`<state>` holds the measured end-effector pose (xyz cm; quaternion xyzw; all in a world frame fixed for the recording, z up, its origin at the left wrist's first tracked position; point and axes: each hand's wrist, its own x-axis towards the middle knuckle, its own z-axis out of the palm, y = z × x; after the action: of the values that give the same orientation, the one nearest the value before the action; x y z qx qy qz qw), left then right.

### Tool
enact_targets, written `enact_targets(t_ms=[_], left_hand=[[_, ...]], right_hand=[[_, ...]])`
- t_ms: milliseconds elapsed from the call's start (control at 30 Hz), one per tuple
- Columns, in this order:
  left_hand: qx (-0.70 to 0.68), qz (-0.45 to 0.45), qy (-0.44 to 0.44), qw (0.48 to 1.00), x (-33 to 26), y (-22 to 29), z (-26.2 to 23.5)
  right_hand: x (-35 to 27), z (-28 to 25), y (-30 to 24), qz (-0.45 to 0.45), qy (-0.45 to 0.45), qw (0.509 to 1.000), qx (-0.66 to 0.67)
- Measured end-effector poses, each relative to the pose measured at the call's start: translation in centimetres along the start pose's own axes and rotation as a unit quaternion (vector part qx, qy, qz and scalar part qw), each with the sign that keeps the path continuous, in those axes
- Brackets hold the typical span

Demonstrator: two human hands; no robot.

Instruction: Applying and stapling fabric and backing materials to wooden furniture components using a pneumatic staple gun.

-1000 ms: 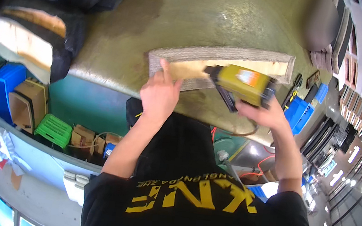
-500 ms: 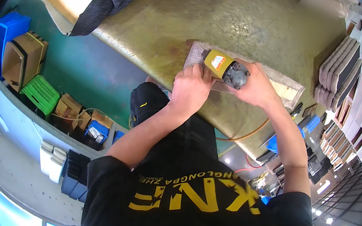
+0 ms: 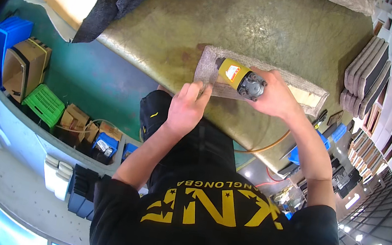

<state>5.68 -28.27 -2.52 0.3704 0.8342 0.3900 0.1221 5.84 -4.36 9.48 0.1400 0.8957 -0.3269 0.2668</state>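
Observation:
A wooden panel wrapped in grey-brown fabric (image 3: pixel 206 67) lies on the workbench in front of me, with bare wood showing at its right part. My right hand (image 3: pixel 281 95) is closed around a yellow and black air staple gun (image 3: pixel 232 73), held over the panel's left half with its nose toward the left end. Whether the nose touches the fabric I cannot tell. At the near left corner of the panel, my left hand (image 3: pixel 187 107) pinches the fabric edge between its fingertips. The gun's handle is hidden by my right hand.
An orange-brown hose (image 3: pixel 272 146) crosses the near edge of the worn workbench (image 3: pixel 173 30). Stacked padded panels (image 3: pixel 365 75) stand at the right. Dark fabric-covered frames (image 3: pixel 107 6) are at the far left. Scissors (image 3: pixel 322 118) and blue bins lie at the right edge.
My left hand has moved left and toward me, from beside the gun to the panel's near left corner. The staple gun and the panel have shifted slightly left.

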Motion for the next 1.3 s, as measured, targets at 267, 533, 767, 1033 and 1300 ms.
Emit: enact_targets(t_ms=[267,533,767,1033,1300], left_hand=[[0.044,0.064,-0.028,0.997,0.6,-0.1,-0.9],[-0.02,0.086,0.042,0.995,-1.1,-1.8,-0.9],[-0.026,0.105,0.057,0.992,0.1,-1.7,-0.8],[-0.031,0.072,0.082,0.994,-0.7,-2.1,-0.6],[-0.071,0.047,0.088,0.992,-0.4,-2.6,-1.1]], right_hand=[[-0.6,0.9,-0.3,0.012,-0.069,0.998,-0.005],[-1.6,1.4,0.0,0.023,-0.086,0.996,-0.009],[-2.8,2.2,0.3,0.006,-0.112,0.994,-0.004],[-3.4,2.8,0.2,0.022,-0.104,0.994,-0.01],[-2.3,3.0,-1.5,-0.004,-0.107,0.994,-0.011]])
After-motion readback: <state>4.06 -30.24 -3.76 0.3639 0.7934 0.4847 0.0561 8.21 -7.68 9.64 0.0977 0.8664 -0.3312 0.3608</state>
